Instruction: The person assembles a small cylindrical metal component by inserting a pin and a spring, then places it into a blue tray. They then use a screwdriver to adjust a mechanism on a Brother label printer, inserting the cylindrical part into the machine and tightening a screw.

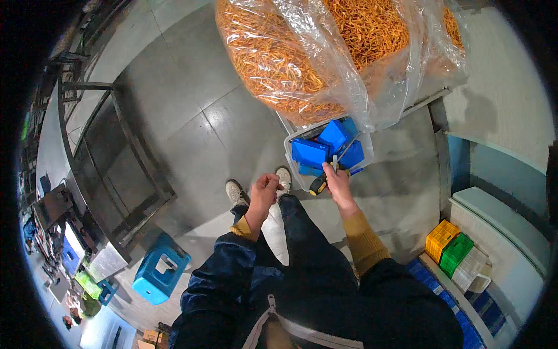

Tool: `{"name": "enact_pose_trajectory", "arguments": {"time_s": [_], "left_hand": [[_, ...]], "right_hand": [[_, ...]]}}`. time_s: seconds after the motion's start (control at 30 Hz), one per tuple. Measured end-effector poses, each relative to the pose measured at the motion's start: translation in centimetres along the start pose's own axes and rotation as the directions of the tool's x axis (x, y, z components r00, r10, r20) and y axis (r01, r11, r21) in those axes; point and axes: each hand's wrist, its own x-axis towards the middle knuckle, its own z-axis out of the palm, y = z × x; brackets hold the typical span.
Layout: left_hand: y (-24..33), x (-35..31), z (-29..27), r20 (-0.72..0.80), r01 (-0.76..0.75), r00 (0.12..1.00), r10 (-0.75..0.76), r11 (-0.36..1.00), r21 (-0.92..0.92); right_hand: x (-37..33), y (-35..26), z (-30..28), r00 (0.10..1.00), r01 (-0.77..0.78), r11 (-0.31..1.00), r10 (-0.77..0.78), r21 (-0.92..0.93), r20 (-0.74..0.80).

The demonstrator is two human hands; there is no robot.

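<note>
My right hand (337, 182) is closed around a screwdriver (317, 185) with a black and yellow handle. Its thin metal shaft points up and to the right, over a clear plastic bin (289, 152). Several flat blue boxes (310, 153) lie jumbled in that bin, just beyond my fingers. To the left, apart from the bin, my left hand (265, 191) hangs in the air above my shoes with its fingers curled in. Whatever those fingers may hold is hidden.
Behind the bin sit large clear plastic bags (279, 64) full of thin orange-brown strands. A blue stool (161, 269) and a metal-framed table (110, 256) stand at left. Yellow, green and white baskets (456, 255) are at lower right, beside blue boxes (488, 313).
</note>
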Motion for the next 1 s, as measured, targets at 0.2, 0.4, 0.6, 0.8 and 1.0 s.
{"name": "enact_pose_trajectory", "arguments": {"time_s": [0.2, 0.4, 0.6, 0.8, 1.0], "left_hand": [[-0.5, -1.7, 0.8, 0.020, 0.056, 0.998, -0.056, 0.998, 0.028], [-0.3, -5.5, 0.6, 0.280, -0.297, 0.931, 0.235, 0.933, 0.205], [0.9, -10.2, -3.9, 0.330, -0.258, 0.926, 0.182, 0.945, 0.202], [0.1, -13.5, -11.0, 0.345, -0.015, 0.919, 0.193, 0.889, -0.457], [-3.0, -16.2, -18.1, 0.206, 0.085, 0.911, 0.357, 0.328, -0.941]], "right_hand": [[-1.0, -0.9, 0.4, 0.999, 0.035, 0.997, -0.038, 0.074, 0.037], [-8.8, -1.6, 1.2, 0.971, -0.017, 0.982, -0.029, 0.188, 0.236], [-12.8, -4.9, 5.6, 0.734, 0.342, 0.939, -0.277, 0.014, 0.620], [-15.3, -8.0, 9.2, 0.575, -0.188, 0.963, -0.052, 0.194, 0.817], [-23.6, -4.1, 15.8, 0.567, 0.484, 0.875, -0.318, 0.005, 0.760]]}}
